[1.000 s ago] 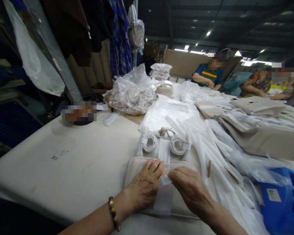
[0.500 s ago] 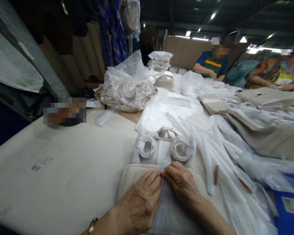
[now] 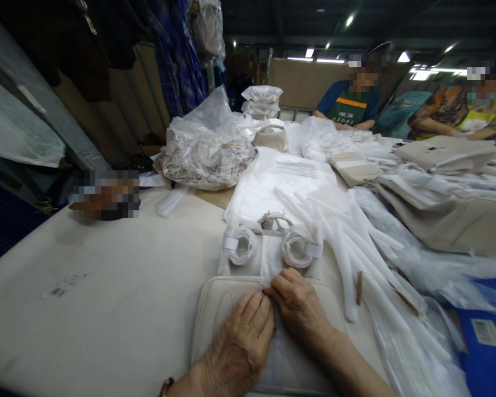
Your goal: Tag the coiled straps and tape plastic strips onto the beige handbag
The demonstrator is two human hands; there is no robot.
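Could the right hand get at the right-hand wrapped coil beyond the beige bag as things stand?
Likely yes: the right hand is just on the near side of the wrapped coil, and nothing visible stands between them. It would probably have to leave the pale strip across the beige bag first.

Bag point(image 3: 328, 369) at bench's point(image 3: 119, 275) near edge. Left hand point(image 3: 240, 342) and right hand point(image 3: 300, 303) on bag, fingers point(image 3: 257, 310) at strip point(image 3: 279, 355) along its middle. Just behind bag, two coils point(image 3: 288, 251) side by side; handle point(image 3: 265, 221) behind, between them. Sheets point(image 3: 289, 171) farther back. Left of sheets, bundle point(image 3: 209, 157); before bundle, toward left edge, sleeves point(image 3: 171, 201). Label point(image 3: 64, 285) on bench, left of bag. Foam strips point(image 3: 347, 275) right of bag; box point(image 3: 485, 344) right of strips. Two people point(image 3: 349, 105) beyond far edge.
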